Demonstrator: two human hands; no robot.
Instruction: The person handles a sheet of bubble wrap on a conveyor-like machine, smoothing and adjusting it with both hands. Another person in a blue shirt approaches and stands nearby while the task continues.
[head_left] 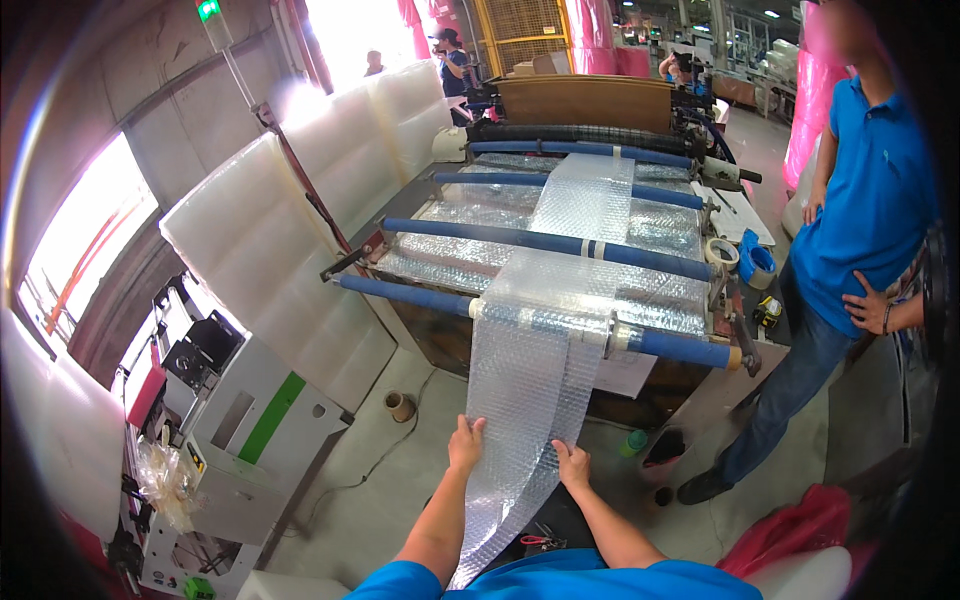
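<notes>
Below the nearest blue roller point(685, 348), we are holding the bubble-wrap strip point(520, 385) that is draping over it, our left hand point(466, 443) pinching its left edge, our right hand point(572, 465) its right.

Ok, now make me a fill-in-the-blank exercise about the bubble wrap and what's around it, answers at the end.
1. Counting the left hand and the right hand, ____ hands hold the bubble wrap.
2. The roller nearest the person is coloured ____.
3. The co-worker beside the rollers stands to the person's ____.
4. The stripe on the pale machine at left is ____.

Missing words: two; blue; right; green.
</notes>
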